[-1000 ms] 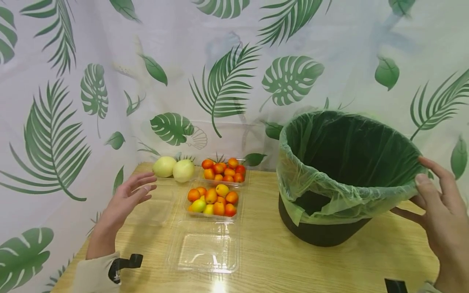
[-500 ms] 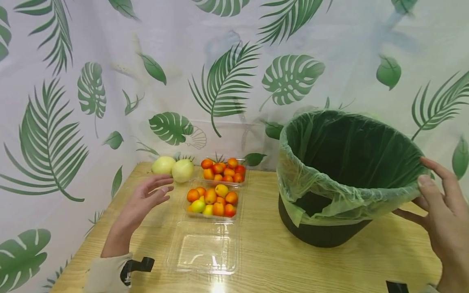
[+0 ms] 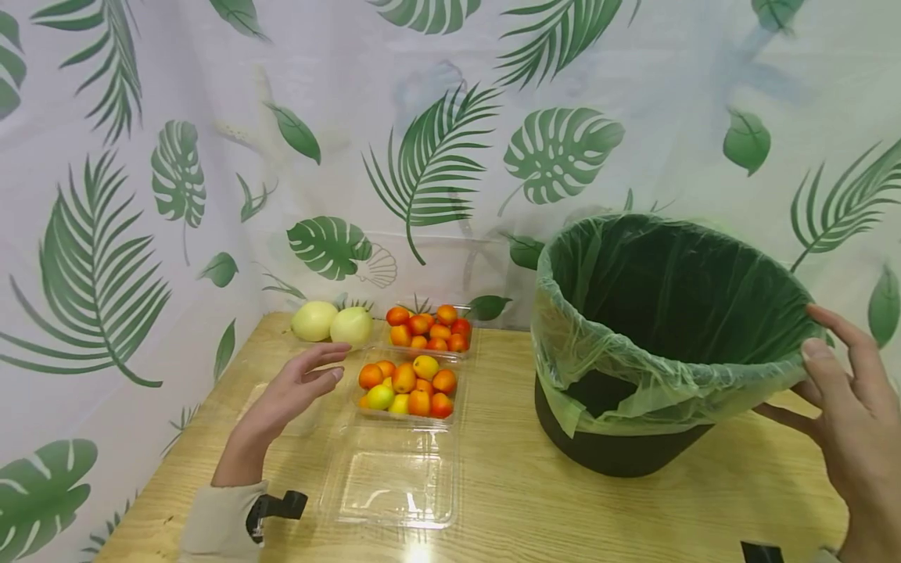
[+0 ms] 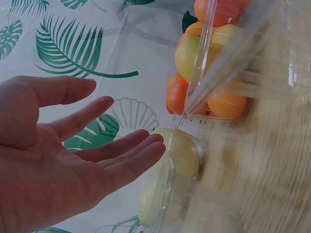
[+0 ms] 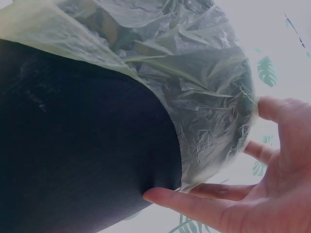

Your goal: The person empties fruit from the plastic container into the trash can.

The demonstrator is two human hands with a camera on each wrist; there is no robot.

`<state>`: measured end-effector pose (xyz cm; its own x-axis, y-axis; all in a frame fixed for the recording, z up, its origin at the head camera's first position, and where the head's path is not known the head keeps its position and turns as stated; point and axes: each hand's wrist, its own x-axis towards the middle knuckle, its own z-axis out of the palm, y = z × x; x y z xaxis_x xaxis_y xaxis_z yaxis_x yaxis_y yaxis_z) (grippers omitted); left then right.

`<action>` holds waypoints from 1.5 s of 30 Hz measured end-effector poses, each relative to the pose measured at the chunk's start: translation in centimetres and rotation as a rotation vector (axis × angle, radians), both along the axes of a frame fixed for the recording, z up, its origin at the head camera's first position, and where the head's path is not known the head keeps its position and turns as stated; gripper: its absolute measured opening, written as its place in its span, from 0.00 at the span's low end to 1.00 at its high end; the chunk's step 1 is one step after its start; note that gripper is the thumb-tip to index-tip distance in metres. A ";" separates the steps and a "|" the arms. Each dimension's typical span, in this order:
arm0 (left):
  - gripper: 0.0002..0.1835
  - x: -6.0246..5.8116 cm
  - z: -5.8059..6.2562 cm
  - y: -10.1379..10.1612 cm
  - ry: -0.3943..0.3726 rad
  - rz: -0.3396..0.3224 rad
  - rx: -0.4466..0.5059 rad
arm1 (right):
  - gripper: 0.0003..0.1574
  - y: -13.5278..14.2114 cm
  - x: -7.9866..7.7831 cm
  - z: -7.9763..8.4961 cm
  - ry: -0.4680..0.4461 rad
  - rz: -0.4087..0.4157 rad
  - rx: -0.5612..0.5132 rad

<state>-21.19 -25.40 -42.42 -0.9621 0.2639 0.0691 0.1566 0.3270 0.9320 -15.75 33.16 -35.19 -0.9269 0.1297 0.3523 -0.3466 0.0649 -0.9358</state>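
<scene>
My left hand (image 3: 296,391) hovers with extended, slightly bent fingers left of a clear plastic box (image 3: 355,410) of small orange, yellow and red fruits (image 3: 404,378); nothing is held in it. In the left wrist view its palm and fingers show beside two pale green round fruits (image 4: 181,153). On the right stands a black bin (image 3: 619,453) lined with a thin green plastic bag (image 3: 598,352) folded over its rim. My right hand (image 3: 852,399) touches the bin's right side with spread fingers. In the right wrist view, one fingertip (image 5: 158,195) rests on the black wall.
Behind the near fruit box stands another clear box of small red and orange fruits (image 3: 429,328). A clear plastic tray (image 3: 394,489) without fruit lies at the front. A white leaf-print curtain (image 3: 450,156) closes off the back and left of the wooden table (image 3: 507,500).
My left hand has moved right, across the table toward the boxes of small fruits, with its fingers still extended. My right hand and the bin stay nearly where they were.
</scene>
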 end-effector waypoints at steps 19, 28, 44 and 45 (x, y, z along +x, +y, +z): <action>0.25 -2.1 -1.0 1.0 -0.123 -0.015 -0.003 | 0.32 -0.6 -0.1 0.3 -0.019 -0.024 0.046; 0.28 -3.0 -2.0 2.0 -0.229 -0.009 -0.034 | 0.31 -0.4 0.1 0.3 -0.017 -0.017 0.024; 0.34 -4.1 -3.3 2.2 -0.331 -0.034 -0.034 | 0.32 0.0 0.1 0.2 0.017 0.009 -0.015; 0.34 -4.2 -3.3 2.3 -0.332 -0.037 -0.038 | 0.31 0.0 0.0 0.2 0.012 0.007 -0.011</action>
<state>-25.38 -23.15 -45.77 -0.9202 0.2954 -0.2570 -0.1411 0.3621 0.9214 -15.72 33.12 -34.96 -0.9234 0.1267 0.3623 -0.3586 0.0520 -0.9320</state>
